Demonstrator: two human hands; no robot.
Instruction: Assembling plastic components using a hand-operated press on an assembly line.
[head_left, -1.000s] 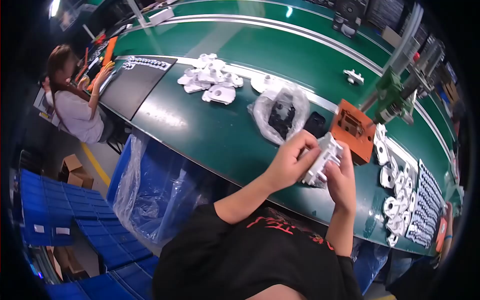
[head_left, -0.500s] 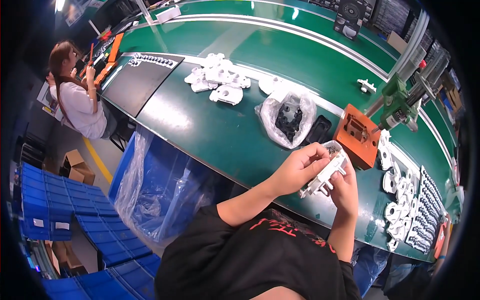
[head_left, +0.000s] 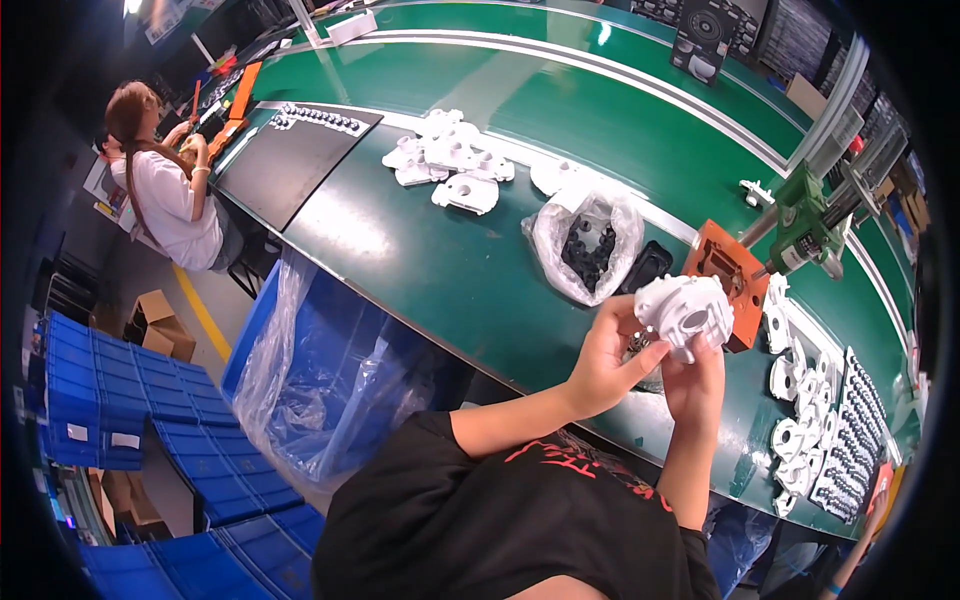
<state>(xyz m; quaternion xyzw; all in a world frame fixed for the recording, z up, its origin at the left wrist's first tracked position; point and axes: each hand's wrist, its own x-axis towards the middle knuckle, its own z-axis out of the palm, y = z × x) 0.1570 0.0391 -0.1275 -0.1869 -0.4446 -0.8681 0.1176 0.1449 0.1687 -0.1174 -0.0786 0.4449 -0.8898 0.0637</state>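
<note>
A white molded plastic housing [head_left: 668, 302] with a round opening is held up between my two hands, over the near edge of the green bench. My left hand [head_left: 606, 358] grips its left side, with the thumb pressed on the lower edge. My right hand [head_left: 694, 378] closes on its underside; most of those fingertips are hidden behind the part. Partly covered by my hands, a bag of small metal pieces [head_left: 637, 346] lies just below the housing. Right behind the housing stands an orange fixture block [head_left: 722, 262] beneath a green press [head_left: 803, 225].
An open plastic bag of black small parts [head_left: 588, 250] and a black tray [head_left: 654, 262] sit beyond my hands. White housings pile at the back [head_left: 455, 160] and right [head_left: 800, 430], beside a rack of black parts [head_left: 850, 435]. A co-worker [head_left: 165, 190] is at the far left; blue bins [head_left: 120, 390] stand below.
The white housing has been raised and turned from edge-on so its broad face with the round opening shows. Both hands have shifted their grip on it.
</note>
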